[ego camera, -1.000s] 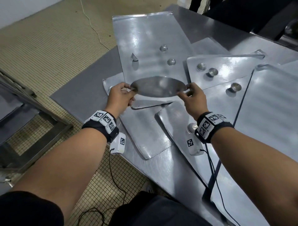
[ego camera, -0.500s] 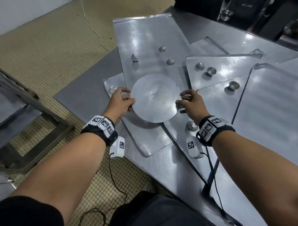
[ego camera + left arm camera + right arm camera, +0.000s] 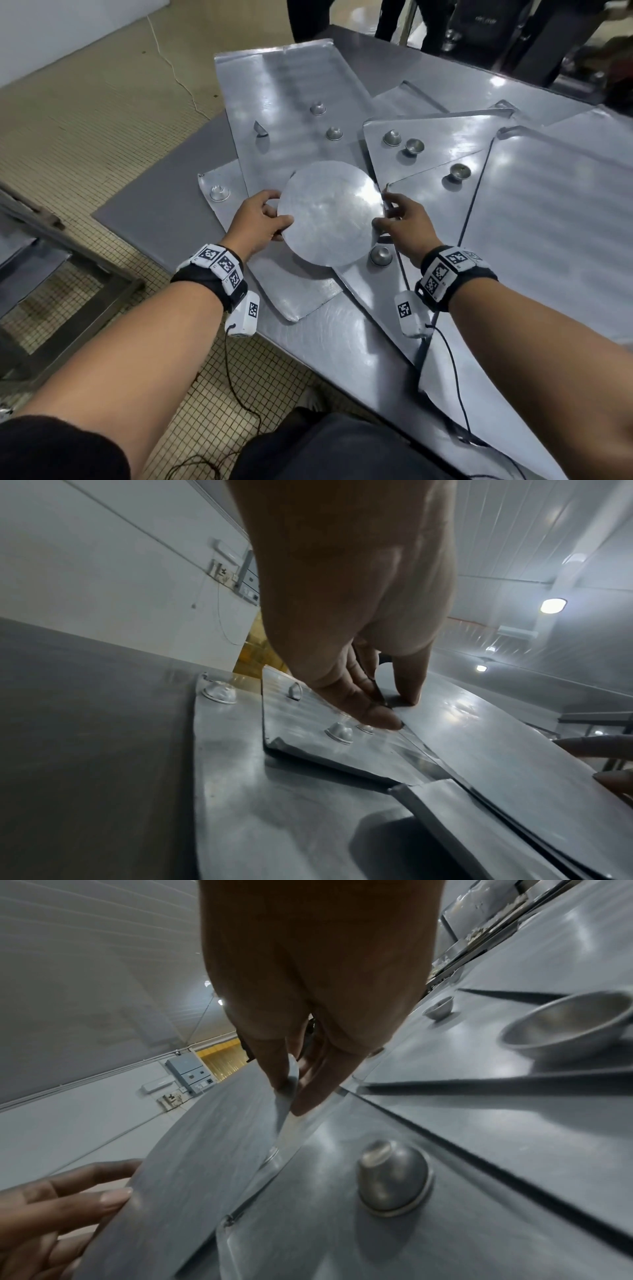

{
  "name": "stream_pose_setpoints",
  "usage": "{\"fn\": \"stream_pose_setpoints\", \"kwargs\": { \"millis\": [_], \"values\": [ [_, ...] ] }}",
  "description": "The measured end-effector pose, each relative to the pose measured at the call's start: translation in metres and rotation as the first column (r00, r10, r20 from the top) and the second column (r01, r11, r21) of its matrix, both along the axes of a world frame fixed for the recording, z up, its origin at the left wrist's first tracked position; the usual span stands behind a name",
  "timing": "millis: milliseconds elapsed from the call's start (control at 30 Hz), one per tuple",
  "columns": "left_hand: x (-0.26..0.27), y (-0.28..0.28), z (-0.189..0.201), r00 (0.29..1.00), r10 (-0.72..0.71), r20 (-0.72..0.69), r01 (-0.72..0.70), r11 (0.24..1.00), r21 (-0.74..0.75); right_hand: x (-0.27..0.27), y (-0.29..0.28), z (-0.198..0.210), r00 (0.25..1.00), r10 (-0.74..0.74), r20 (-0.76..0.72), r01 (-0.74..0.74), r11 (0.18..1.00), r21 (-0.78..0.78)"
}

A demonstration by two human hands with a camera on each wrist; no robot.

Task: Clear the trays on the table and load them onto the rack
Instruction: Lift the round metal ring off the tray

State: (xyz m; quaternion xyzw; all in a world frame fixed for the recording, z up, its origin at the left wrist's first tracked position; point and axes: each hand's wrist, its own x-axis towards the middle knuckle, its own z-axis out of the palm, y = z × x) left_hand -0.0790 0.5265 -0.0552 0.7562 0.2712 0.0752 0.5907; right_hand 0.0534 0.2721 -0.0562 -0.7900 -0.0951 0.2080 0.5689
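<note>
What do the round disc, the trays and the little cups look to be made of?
Round disc: thin sheet metal, likely aluminium; dull brushed grey sheen. Trays: similar sheet metal, shinier, with bright streaky reflections. Small cups: pressed metal, satin grey with highlights.

Black wristbands (image 3: 219,277) with white coded tags; cabled wrist cameras (image 3: 244,317); black sleeves (image 3: 61,448).

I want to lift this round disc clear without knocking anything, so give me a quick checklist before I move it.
1. Left hand pinches the round metal disc at its edge: ok.
2. Right hand pinches the opposite edge: ok.
3. Disc's near edge raised off the trays: ok.
4. Inverted metal cup close beside the disc's near right edge: not ok, mind it.
5. Other small cups stand apart from the disc: ok.
6. Rack free to receive trays: cannot tell.
</note>
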Motion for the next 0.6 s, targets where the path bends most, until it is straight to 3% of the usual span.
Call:
{"fn": "stream_pose_setpoints", "kwargs": {
  "millis": [367,600],
  "values": [
    [0.04,-0.101,0.008,0.987,-0.161,0.005,0.162,0.986,-0.036,-0.004,-0.127,0.021,0.989,-0.139,0.049,0.14,0.99,-0.019],
    [0.073,-0.216,0.03,0.936,-0.35,0.033,0.35,0.937,0.008,-0.016,-0.252,0.043,0.947,-0.313,0.069,0.317,0.947,-0.045]
  ]
}}
